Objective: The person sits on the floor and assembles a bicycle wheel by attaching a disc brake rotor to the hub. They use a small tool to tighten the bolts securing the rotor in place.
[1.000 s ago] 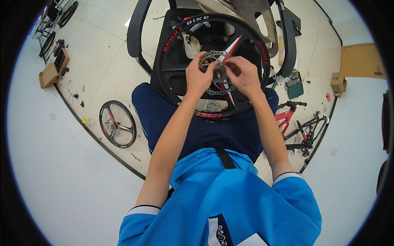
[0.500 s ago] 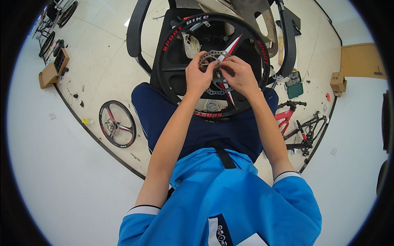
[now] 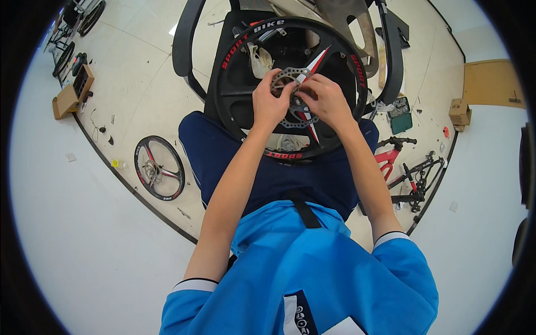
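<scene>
Right hand (image 3: 328, 99) has been shifted slightly inward over wheel (image 3: 236, 90), narrowed, contents indiscernible; central disc (image 3: 291, 72) is held by left hand (image 3: 270, 104).

The person's bare left forearm (image 3: 237, 184) and bare right forearm (image 3: 365, 170) slant forward, converging toward the hands. The bare left hand (image 3: 269, 104) is half-curled, its thumb (image 3: 286, 92) bent inward. The bare right hand (image 3: 329, 103) curls too, its fingertips (image 3: 308, 83) near that thumb.

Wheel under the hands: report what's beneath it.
Under the wheel, a black chair seat and crumpled pale item partly show. The wheel, brake disc, left hand and right hand hide the rest.
</scene>
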`<action>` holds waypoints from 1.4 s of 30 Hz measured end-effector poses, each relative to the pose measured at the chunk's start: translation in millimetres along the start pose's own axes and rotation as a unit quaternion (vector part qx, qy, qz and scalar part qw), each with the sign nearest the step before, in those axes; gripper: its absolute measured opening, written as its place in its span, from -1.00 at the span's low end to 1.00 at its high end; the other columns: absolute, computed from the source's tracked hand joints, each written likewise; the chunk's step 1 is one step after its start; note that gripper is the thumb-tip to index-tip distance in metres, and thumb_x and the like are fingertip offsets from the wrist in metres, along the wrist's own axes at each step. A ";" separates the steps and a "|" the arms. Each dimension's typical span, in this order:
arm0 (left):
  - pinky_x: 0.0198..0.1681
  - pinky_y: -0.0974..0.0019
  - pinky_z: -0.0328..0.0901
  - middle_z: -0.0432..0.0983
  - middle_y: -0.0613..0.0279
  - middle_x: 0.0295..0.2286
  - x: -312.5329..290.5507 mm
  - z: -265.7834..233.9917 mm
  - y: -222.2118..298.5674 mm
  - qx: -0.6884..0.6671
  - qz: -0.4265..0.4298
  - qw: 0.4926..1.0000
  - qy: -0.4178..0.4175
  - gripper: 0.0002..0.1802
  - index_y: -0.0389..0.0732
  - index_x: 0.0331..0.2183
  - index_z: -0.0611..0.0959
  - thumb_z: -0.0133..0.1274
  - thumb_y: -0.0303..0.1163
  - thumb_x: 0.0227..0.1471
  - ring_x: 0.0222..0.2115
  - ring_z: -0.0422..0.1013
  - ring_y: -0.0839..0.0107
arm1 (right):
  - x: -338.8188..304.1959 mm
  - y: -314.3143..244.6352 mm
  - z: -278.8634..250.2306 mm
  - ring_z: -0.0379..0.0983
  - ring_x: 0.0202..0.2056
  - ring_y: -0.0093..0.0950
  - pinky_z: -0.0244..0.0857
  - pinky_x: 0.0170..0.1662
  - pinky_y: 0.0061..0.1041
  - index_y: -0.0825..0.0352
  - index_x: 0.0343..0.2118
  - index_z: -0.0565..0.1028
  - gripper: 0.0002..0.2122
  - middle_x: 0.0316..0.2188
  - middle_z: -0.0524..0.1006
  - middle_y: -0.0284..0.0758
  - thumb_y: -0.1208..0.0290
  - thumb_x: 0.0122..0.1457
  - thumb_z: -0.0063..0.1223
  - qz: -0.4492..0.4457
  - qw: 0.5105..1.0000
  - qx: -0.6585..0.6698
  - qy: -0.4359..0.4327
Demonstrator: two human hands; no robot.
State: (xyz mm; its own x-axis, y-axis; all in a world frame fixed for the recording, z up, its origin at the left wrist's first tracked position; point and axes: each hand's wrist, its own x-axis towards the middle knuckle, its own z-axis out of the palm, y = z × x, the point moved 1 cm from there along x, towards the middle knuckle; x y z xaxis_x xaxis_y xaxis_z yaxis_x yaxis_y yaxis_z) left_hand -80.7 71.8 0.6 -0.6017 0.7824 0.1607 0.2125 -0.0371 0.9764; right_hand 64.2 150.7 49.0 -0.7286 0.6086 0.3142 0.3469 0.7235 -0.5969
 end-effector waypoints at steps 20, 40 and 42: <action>-0.29 0.30 0.45 0.65 0.05 -0.38 -1.2 0.5 -4.0 -0.008 -0.001 1.000 0.004 -0.56 -0.29 -0.08 0.61 0.33 -0.36 0.00 -0.40 0.60 0.30 | -2.5 -4.0 0.5 0.60 -0.42 -0.36 0.48 -0.35 -0.44 0.41 -0.32 0.61 -0.89 -0.35 0.59 -0.26 0.54 0.10 0.28 -0.008 0.998 -0.062 -0.002; -0.21 0.36 0.45 0.68 0.13 -0.33 0.2 -5.5 -4.1 0.036 -0.016 0.999 -0.021 -0.53 -0.31 -0.06 0.61 0.35 -0.32 0.04 -0.32 0.60 0.43 | -25.5 29.2 -29.1 0.45 -0.50 -0.29 0.30 -0.39 -0.36 0.44 -0.39 0.58 -0.79 -0.52 0.50 -0.18 0.39 0.31 0.08 0.172 0.966 0.087 0.174; -0.21 0.37 0.45 0.68 0.15 -0.33 -0.1 -5.1 -4.7 0.027 -0.021 0.999 -0.024 -0.53 -0.31 -0.06 0.61 0.36 -0.31 0.03 -0.32 0.59 0.45 | -45.9 49.4 -28.1 0.51 -0.44 -0.26 0.36 -0.32 -0.35 0.44 -0.30 0.60 -0.81 -0.47 0.56 -0.14 0.39 0.30 0.07 0.247 0.951 0.089 0.165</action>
State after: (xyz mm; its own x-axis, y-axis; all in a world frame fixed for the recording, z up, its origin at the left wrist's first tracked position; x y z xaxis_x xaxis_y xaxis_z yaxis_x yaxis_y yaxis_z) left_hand -85.6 68.7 -3.2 -0.5741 0.8113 0.1106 0.2292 0.0295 0.9729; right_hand 131.3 167.7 25.8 -0.2674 0.9501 0.1608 0.4710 0.2744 -0.8384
